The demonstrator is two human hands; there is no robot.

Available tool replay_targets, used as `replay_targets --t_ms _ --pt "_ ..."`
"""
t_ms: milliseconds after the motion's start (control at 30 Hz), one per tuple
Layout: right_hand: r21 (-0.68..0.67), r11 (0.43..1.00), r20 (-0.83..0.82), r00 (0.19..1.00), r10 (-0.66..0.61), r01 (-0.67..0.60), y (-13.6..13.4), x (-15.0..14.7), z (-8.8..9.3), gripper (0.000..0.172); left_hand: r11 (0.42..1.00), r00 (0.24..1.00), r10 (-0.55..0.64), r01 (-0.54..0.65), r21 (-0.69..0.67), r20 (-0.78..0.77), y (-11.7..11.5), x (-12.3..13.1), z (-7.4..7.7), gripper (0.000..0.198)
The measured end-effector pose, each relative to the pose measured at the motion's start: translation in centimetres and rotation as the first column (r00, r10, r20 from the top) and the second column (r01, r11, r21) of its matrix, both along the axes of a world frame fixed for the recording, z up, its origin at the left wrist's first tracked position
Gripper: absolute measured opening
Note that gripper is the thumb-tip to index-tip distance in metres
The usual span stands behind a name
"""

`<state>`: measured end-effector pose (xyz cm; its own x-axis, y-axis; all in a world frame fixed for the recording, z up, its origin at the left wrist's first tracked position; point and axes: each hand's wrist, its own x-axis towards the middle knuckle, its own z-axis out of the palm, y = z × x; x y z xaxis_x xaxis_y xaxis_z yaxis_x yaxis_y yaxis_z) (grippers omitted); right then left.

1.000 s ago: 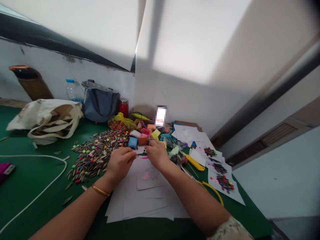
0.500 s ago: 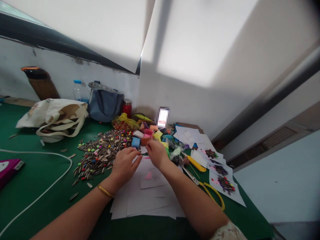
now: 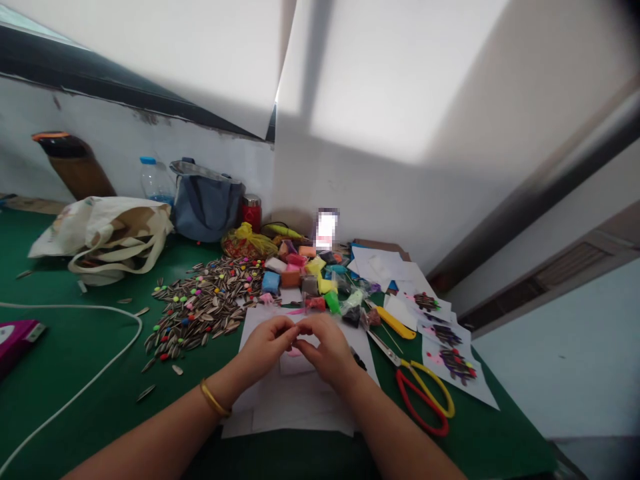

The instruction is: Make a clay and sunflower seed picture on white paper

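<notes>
Head view: pressing curled fingertips of bare left hand (image 3: 267,347) and bare right hand (image 3: 327,345) together, leaving it impossible to tell whether gripping anything; partly covering small pink-marked white paper card (image 3: 296,366), lying on white paper sheets (image 3: 295,408) beside striped sunflower-seed heap (image 3: 210,300)

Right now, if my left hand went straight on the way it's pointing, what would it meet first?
Most likely your right hand: your left hand points toward it, with the fingertips so close that I can't tell whether they touch.
</notes>
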<state>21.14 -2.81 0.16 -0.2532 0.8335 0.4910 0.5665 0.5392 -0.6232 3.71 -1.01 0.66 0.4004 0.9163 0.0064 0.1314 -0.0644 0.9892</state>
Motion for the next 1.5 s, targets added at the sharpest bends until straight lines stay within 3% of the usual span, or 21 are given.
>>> replay_targets --t_ms 133,567,1100,1500 --pt "0.062 0.998 -0.06 0.998 0.025 -0.021 -0.14 0.41 -0.17 0.007 1.0 0.999 -0.011 0.012 0.026 -0.038 -0.05 0.06 0.13 0.035" --pt "0.155 0.988 -0.116 0.992 0.045 -0.027 -0.44 0.58 0.22 0.009 0.999 0.999 -0.053 0.053 -0.011 0.002 -0.16 0.16 0.2 0.034" --pt "0.084 0.996 -0.192 0.98 0.049 -0.033 -0.4 0.44 0.16 0.01 1.0 1.0 -0.004 0.003 0.03 0.005 -0.27 0.15 0.37 0.033" --pt "0.228 0.97 -0.033 0.996 -0.08 0.085 -0.68 0.14 0.24 0.012 1.0 1.0 -0.021 0.021 0.016 -0.009 -0.38 0.69 0.24 0.034"
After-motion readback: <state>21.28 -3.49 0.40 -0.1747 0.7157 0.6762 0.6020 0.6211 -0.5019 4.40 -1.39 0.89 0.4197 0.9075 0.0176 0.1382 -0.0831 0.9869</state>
